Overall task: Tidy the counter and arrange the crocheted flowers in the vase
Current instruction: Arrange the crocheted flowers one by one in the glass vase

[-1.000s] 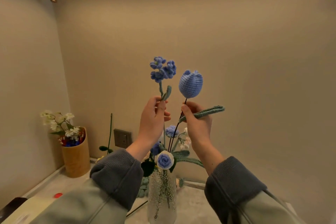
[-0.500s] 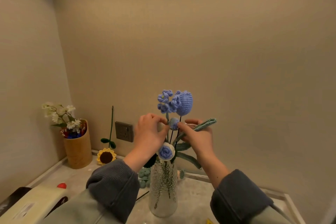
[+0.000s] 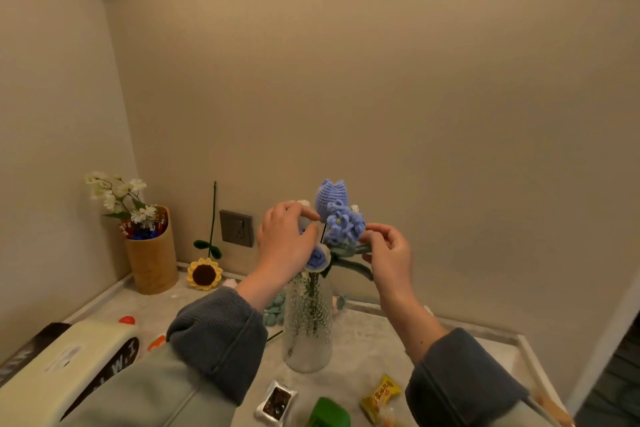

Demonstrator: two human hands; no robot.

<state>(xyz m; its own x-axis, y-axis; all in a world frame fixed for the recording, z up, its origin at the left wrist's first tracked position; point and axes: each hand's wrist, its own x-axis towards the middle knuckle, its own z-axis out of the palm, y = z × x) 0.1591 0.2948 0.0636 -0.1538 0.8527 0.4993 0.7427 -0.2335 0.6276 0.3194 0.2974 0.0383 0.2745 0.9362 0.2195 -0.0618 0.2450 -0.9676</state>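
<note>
A clear glass vase (image 3: pixel 307 340) stands on the counter in front of me and holds several crocheted blue flowers. A blue tulip (image 3: pixel 330 196) and a cluster of small blue blossoms (image 3: pixel 346 224) stick up from it, with a blue-and-white rose (image 3: pixel 317 258) at the rim. My left hand (image 3: pixel 285 246) is at the left of the bunch, thumb and forefinger pinched at the tulip's base. My right hand (image 3: pixel 389 258) pinches a green leaf (image 3: pixel 353 250) on the right. A crocheted sunflower (image 3: pixel 204 274) leans on the back wall.
A wooden cup (image 3: pixel 152 253) with white flowers stands in the left corner, below a wall socket (image 3: pixel 237 228). A cream box (image 3: pixel 59 367) lies at the left. Snack packets (image 3: pixel 381 392), (image 3: pixel 277 402) and a green object (image 3: pixel 327 412) lie near the front edge. Teal crochet pieces (image 3: pixel 275 310) lie behind the vase.
Both hands came down from chest height with the tulip and the blossom stem; the stems now stand in the vase. The camera tilted down, showing more of the counter.
</note>
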